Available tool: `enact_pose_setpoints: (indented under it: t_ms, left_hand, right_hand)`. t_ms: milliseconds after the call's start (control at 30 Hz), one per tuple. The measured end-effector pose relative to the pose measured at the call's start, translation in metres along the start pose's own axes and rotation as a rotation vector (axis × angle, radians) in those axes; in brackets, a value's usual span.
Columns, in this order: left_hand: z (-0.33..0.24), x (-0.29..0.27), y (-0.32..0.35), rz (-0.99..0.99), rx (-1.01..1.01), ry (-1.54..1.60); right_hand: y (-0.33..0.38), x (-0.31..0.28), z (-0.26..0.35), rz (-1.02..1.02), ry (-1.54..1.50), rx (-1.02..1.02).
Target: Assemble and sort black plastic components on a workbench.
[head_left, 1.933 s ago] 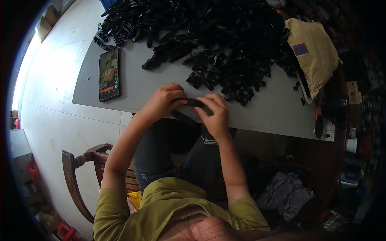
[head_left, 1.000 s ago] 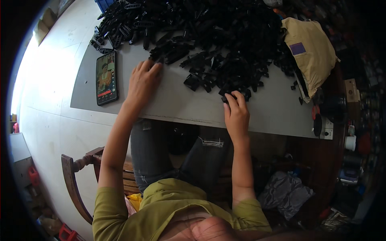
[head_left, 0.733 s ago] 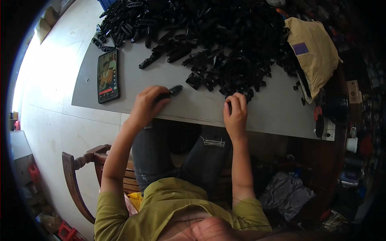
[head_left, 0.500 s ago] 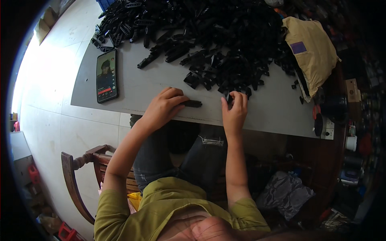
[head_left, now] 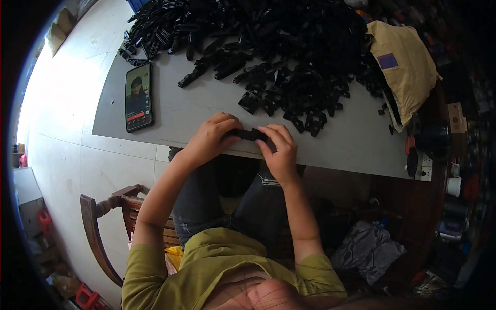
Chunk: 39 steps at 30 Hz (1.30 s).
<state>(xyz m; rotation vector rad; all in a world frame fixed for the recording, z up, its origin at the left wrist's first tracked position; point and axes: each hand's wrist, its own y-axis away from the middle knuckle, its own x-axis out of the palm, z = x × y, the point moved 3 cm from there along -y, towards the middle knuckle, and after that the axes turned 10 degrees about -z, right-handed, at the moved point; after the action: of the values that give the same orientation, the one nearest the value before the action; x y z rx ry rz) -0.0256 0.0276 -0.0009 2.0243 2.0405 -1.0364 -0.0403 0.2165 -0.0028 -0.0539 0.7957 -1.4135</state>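
Note:
A narrow black plastic part (head_left: 247, 135) lies level just above the table's front edge. My left hand (head_left: 213, 135) is closed on its left end, thumb below and fingers over it. The fingertips of my right hand (head_left: 279, 147) are pinched at its right end, on a small black plastic piece (head_left: 260, 133) that touches the longer part. My fingers cover most of that small piece. Beyond my hands, loose small black pieces (head_left: 312, 123) lie at the near edge of a large pile of black plastic parts (head_left: 289, 46).
On the left of the grey table (head_left: 181, 111) lies a phone (head_left: 138, 98) with its screen lit. A beige bag (head_left: 405, 70) stands at the right, near red-handled scissors (head_left: 411, 155) and a socket strip (head_left: 425, 168). A wooden chair (head_left: 95, 227) is at my left.
My right hand has moved left from the edge of the pile to the right end of the long black part, bringing a small black piece. My left hand has stayed nearly still.

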Motion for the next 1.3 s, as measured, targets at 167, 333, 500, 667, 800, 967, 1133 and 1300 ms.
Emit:
enact_pose_setpoints:
  t_ms: [167, 333, 500, 667, 800, 967, 1133, 1300]
  left_hand:
    - [0.006, -0.001, -0.001, 0.036, 0.011, 0.010]
    - [0.004, -0.002, -0.008, 0.074, 0.061, 0.085]
    - [0.001, -0.004, 0.001, 0.126, 0.035, 0.073]
    - [0.018, -0.037, -0.011, -0.173, 0.054, -0.220]
    - [0.051, -0.062, -0.030, -0.599, -0.158, -0.601]
    - [0.047, -0.067, -0.021, -0.405, -0.203, -0.656]
    - [0.024, -0.053, -0.003, -0.239, -0.255, -0.652]
    - [0.000, -0.016, 0.002, -0.064, -0.038, -0.276]
  right_hand:
    - [-0.005, -0.013, -0.002, 0.099, 0.052, -0.007]
    - [-0.008, -0.015, -0.002, 0.161, 0.020, -0.034]
    - [-0.011, -0.001, -0.004, 0.212, -0.065, -0.039]
    - [-0.061, 0.007, 0.015, 0.164, 0.317, -0.540]
    - [-0.073, 0.033, 0.004, 0.252, 0.433, -0.692]
    - [-0.075, 0.019, -0.013, 0.213, 0.444, -0.447]
    - [-0.058, 0.004, -0.005, -0.034, 0.394, -0.366]
    - [-0.029, 0.002, -0.008, 0.012, 0.008, 0.010]
